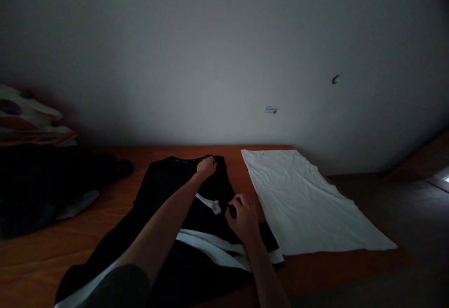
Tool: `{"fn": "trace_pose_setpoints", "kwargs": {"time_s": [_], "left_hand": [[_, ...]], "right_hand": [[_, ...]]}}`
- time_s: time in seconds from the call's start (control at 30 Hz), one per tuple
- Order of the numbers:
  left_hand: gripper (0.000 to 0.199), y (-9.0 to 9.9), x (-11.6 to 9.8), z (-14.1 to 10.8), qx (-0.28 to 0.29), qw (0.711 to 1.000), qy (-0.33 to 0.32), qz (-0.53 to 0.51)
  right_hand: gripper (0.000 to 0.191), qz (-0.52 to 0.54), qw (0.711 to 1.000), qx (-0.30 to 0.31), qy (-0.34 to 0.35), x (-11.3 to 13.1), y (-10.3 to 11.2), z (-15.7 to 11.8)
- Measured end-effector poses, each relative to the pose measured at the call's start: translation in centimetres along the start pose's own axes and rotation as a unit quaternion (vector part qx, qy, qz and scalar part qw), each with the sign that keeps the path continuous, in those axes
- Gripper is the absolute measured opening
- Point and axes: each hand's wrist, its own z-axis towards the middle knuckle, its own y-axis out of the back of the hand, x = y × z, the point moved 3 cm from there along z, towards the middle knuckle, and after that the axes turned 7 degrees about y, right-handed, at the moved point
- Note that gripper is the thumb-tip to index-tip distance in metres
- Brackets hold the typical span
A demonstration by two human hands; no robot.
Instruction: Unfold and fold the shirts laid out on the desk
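A black garment with white stripes [168, 182] lies spread on the wooden surface, its collar toward the wall. My left hand [206, 167] is closed on the black fabric near the right side of the collar. Lower down, at the garment's right side, my right hand [242, 214] has its fingers curled together with black fabric between them. A white bone-like print shows between my hands. My left forearm hides part of the garment's middle.
A white cloth [301, 200] lies flat on the wooden surface [35, 261] to the right. Dark clothing [45, 182] is heaped at the left, below a red and white item [28, 116]. A grey wall [196, 65] rises behind.
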Motion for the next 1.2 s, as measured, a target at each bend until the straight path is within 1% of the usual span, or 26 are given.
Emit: {"fn": "trace_pose_setpoints", "kwargs": {"time_s": [0.07, 0.17, 0.27, 0.33, 0.4, 0.47, 0.53, 0.6, 0.67, 0.7, 0.77, 0.83, 0.9, 0.97, 1.0, 1.07, 1.13, 1.2], "left_hand": [[0.025, 0.4, 0.0, -0.2, -0.026, 1.000, -0.014, -0.003], [0.027, 0.6, -0.3, -1.4, -0.049, 0.996, -0.075, -0.004], [0.024, 0.2, -0.4, -3.8, -0.022, 0.987, -0.158, 0.005], [0.025, -0.3, 0.0, -5.8, -0.001, 0.980, -0.200, 0.014], [0.035, -0.6, 0.7, -7.6, 0.012, 0.972, -0.232, 0.025], [0.046, -0.4, 1.7, -9.1, 0.026, 0.966, -0.252, 0.041], [0.052, 0.3, 2.6, -10.4, 0.047, 0.959, -0.273, 0.055], [0.051, 1.6, 3.6, -11.9, 0.058, 0.949, -0.305, 0.052], [0.048, 3.3, 5.2, -13.6, 0.041, 0.940, -0.339, 0.026], [0.047, 4.1, 6.4, -14.5, 0.023, 0.939, -0.343, 0.011], [0.047, 5.4, 9.5, -16.1, -0.019, 0.949, -0.314, -0.011], [0.049, 6.0, 13.5, -17.5, -0.057, 0.966, -0.250, -0.011], [0.054, 5.9, 17.4, -18.6, -0.074, 0.980, -0.183, 0.014], [0.060, 5.4, 20.3, -19.7, -0.067, 0.986, -0.144, 0.051], [0.062, 5.1, 21.2, -20.2, -0.059, 0.987, -0.137, 0.067], [0.065, 4.8, 22.0, -21.0, -0.043, 0.986, -0.134, 0.086], [0.067, 5.0, 21.9, -21.5, -0.033, 0.987, -0.129, 0.090], [0.069, 5.4, 21.3, -21.7, -0.026, 0.988, -0.122, 0.088]], "right_hand": [[0.011, 0.001, 1.000, -0.003, -0.004, 0.1, 0.2, 0.1], [0.018, 0.017, 1.000, -0.004, 0.017, 0.7, 0.7, 0.2], [0.026, 0.052, 0.996, 0.007, 0.065, 1.3, 0.9, 0.2], [0.028, 0.063, 0.995, 0.018, 0.078, 1.5, 0.9, 0.3], [0.031, 0.057, 0.995, 0.030, 0.074, 1.4, 0.7, 0.3], [0.033, 0.050, 0.995, 0.042, 0.072, 1.2, 0.4, 0.3], [0.031, 0.046, 0.995, 0.048, 0.074, 1.1, 0.2, 0.3], [0.028, 0.041, 0.995, 0.047, 0.076, 1.0, 0.1, 0.2], [0.029, 0.031, 0.995, 0.046, 0.079, 1.1, 0.1, 0.2], [0.030, 0.025, 0.995, 0.046, 0.083, 1.1, 0.1, 0.2], [0.035, 0.014, 0.994, 0.050, 0.098, 1.4, 0.1, 0.1], [0.046, 0.008, 0.989, 0.070, 0.128, 1.8, -0.1, -0.1], [0.054, 0.008, 0.980, 0.111, 0.166, 2.2, -0.4, -0.2], [0.054, 0.008, 0.970, 0.158, 0.184, 2.7, -0.7, 0.0], [0.053, 0.008, 0.968, 0.175, 0.183, 3.0, -0.8, 0.4], [0.046, 0.006, 0.967, 0.189, 0.169, 3.7, -0.9, 1.6], [0.042, 0.005, 0.971, 0.181, 0.159, 4.7, -1.2, 3.0], [0.046, 0.008, 0.971, 0.181, 0.158, 5.9, -2.1, 4.3]]}}
